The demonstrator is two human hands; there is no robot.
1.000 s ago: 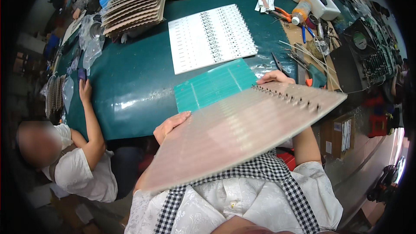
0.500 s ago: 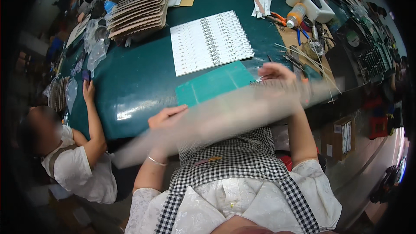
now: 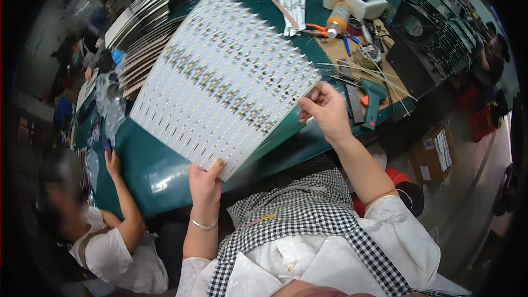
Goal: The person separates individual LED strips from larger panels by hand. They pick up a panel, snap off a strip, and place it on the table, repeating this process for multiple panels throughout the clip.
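A large white LED circuit panel [image 3: 225, 77], covered in rows of tiny yellow chips and dark parts, is tilted up over the table with one serrated edge. My left hand [image 3: 206, 181] pinches its near corner, thumb on top. At its right corner, my right hand [image 3: 328, 111] grips the edge between thumb and fingers. Under the panel's near right edge, part of a smooth green sheet [image 3: 275, 138] shows; the panel hides what else lies beneath.
On the green table [image 3: 159, 184], stacked panels [image 3: 146, 49] stand at left. A hot glue gun [image 3: 374, 99], pliers [image 3: 316, 28], an orange bottle [image 3: 337, 17] and white strips [image 3: 290, 8] lie right. A co-worker's hand [image 3: 113, 160] holds a dark object at left.
A blurred panel that slanted low across my lap is no longer there. A chip-covered panel is now raised in both hands above the table. My view has shifted slightly.
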